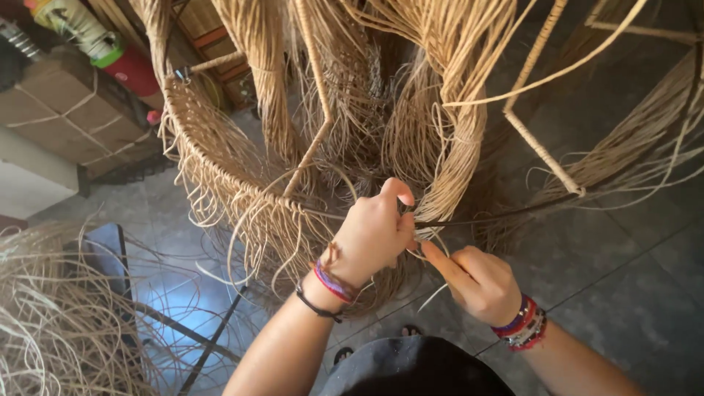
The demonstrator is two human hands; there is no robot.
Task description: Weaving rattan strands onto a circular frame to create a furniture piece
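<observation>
While the left hand (372,235) pinches a rattan strand (433,220) against the woven frame (220,176), the right hand (477,282) grips the same strand below; loose fibres hide where it ends, and the frame's top is cut off.
</observation>
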